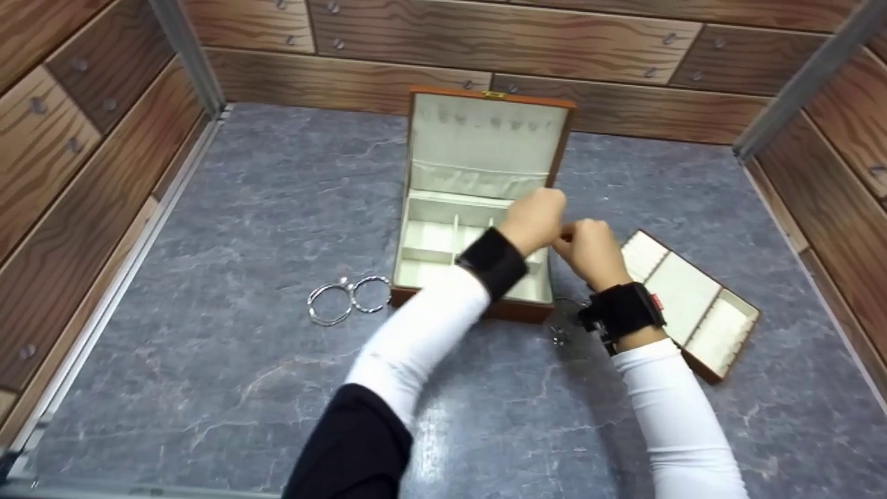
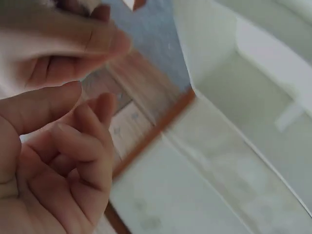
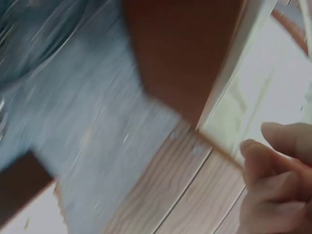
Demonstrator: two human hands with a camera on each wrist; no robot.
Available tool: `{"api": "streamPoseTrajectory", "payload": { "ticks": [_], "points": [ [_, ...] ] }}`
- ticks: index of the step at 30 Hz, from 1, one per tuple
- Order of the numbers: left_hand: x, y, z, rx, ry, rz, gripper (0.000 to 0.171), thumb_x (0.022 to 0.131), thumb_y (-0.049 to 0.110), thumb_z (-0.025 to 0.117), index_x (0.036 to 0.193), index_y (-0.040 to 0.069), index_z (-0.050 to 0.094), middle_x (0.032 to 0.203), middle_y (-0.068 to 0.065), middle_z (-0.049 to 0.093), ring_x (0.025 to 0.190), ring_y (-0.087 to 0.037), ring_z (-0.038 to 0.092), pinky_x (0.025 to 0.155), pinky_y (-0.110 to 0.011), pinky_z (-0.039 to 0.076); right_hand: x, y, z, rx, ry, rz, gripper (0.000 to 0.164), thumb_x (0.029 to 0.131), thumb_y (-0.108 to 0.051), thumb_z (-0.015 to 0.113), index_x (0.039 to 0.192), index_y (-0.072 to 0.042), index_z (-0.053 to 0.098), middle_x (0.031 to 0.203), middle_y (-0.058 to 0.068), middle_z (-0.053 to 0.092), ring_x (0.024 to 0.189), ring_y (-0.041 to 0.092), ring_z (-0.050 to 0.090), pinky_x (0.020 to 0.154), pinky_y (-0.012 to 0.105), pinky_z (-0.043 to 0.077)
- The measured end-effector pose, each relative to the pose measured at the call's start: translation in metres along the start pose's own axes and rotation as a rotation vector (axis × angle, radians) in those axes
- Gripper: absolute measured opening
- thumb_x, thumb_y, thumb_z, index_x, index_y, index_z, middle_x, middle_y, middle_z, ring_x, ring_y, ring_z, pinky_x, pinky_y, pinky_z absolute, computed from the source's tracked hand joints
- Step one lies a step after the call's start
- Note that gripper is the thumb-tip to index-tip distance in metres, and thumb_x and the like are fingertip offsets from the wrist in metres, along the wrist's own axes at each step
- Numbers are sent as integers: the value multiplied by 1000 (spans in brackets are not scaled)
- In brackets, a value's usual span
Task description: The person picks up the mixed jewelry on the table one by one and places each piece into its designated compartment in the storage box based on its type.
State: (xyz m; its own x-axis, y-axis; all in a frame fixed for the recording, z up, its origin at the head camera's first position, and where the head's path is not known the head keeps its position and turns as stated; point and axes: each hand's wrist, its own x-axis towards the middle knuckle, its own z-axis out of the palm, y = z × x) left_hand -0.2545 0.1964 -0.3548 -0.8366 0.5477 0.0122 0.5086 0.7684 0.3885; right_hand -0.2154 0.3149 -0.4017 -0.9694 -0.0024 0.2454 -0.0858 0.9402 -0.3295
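An open jewelry box [image 1: 475,310] with a brown outside and pale lining stands mid-floor, its lid [image 1: 485,132] raised. Over the box's right side is my left hand [image 1: 535,220], with bent fingers. Just right of it, my right hand [image 1: 593,251] has its fingertips close to the left hand. In the left wrist view, the left hand [image 2: 63,165] has curled fingers and its thumb near them, below the right hand [image 2: 53,44]. The right hand [image 3: 275,180] also shows blurred beside the pale lining. Whether either hand pinches something small cannot be made out.
Two silver bracelets [image 1: 330,305] lie left of the box. A brown-edged, pale-lined tray [image 1: 682,284] lies at an angle to the right. Small silvery jewelry [image 1: 560,338] sits near the box's front right corner. Wood-patterned walls [image 1: 416,41] border the grey surface [image 1: 277,208].
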Motion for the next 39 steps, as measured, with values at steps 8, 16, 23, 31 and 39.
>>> {"api": "streamPoseTrajectory", "payload": {
  "ticks": [8,16,23,31,39],
  "points": [
    [-34,-77,-23,-170,58,-21,22,86,2,46,98,3,64,99,-10,68,89,-22,63,77,-32,52,15,-39,20,69,-54,-43,20,80,-14,57,72,-4,73,71,12,70,64,26,61,63,37,47],
    [-69,-127,-25,-261,187,41,16,86,6,53,93,2,67,93,-12,69,85,-23,63,79,-33,52,11,-70,30,142,-102,-90,18,80,-14,59,75,-3,73,72,12,71,62,21,60,63,34,49],
    [-109,-154,-12,-266,175,46,15,83,3,55,92,-1,67,91,-15,68,85,-26,64,79,-35,52,-7,-88,39,182,-198,-113,17,83,-15,60,77,-4,71,75,10,71,64,18,61,65,32,52],
    [-139,-194,8,-251,204,-31,14,80,0,58,89,-4,67,86,-17,68,81,-28,64,75,-36,53,-25,-120,56,177,-116,-232,13,82,-14,61,76,-8,71,73,6,71,63,16,63,64,31,53],
    [-153,-212,25,-126,131,-147,6,78,4,61,81,1,65,80,-14,67,76,-28,63,69,-40,52,-40,-151,73,213,-159,-289,11,82,-15,62,79,-8,70,75,5,70,65,13,62,64,25,53]
  ]
}}
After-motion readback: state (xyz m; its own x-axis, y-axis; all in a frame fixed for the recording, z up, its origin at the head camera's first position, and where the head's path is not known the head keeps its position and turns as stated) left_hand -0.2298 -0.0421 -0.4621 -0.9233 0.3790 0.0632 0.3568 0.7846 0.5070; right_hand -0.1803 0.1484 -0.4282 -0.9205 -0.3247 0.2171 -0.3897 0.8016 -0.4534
